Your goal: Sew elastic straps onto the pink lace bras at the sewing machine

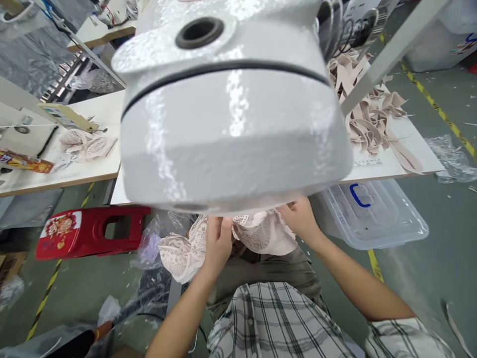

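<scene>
A pale pink lace bra (257, 233) hangs over my lap at the table's front edge, its cups spread to both sides. My left hand (218, 241) is closed on its middle part, fingers pointing up, with one lace cup hanging to the left of the wrist. At the bra's right end, my right hand (301, 221) pinches the edge of the fabric. Right above both hands looms the white head of a sewing machine (234, 144). It covers some fingertips and the top of the bra, and the needle area is out of sight.
Beige fabric strips (372, 124) are heaped on the right of the white table (406, 159). Below it is a clear plastic box (380, 219). On the left are a red stool (93, 231), more lace pieces (87, 144) and a snack packet (26, 160). A slanted white post (391, 59) rises at right.
</scene>
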Demonstrator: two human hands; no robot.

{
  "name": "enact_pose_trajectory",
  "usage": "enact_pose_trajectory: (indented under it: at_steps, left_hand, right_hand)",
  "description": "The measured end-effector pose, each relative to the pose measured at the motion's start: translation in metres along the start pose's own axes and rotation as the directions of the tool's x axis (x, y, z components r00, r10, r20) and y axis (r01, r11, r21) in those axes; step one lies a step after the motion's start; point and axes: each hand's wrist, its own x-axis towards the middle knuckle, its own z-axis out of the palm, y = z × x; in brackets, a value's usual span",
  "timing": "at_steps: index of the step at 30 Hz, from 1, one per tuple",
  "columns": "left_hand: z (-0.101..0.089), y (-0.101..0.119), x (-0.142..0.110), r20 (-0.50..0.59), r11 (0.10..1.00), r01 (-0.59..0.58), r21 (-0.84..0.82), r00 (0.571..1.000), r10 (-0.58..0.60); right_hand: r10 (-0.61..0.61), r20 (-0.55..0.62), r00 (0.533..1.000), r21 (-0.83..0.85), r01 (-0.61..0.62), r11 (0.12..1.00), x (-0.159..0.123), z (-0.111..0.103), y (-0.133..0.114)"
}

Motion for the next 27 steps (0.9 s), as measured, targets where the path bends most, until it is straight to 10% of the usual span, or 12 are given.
enact_pose_trajectory:
  at_steps: [8, 27]
  left_hand:
    - [0.003, -0.013, 0.008, 0.125, 0.924, 0.290, -0.249, 0.956, -0.267]
    - [-0.020, 0.013, 0.005, 0.083, 0.989, 0.115, -0.092, 0.991, -0.108]
  right_hand:
    - [-0.159, 0.029, 0.987, 0.043, 0.158, 0.986, -0.016, 0.001, -0.002]
    - [-0.085, 0.306, 0.948, -0.275, 0.174, 0.946, -0.035, -0.023, 0.028]
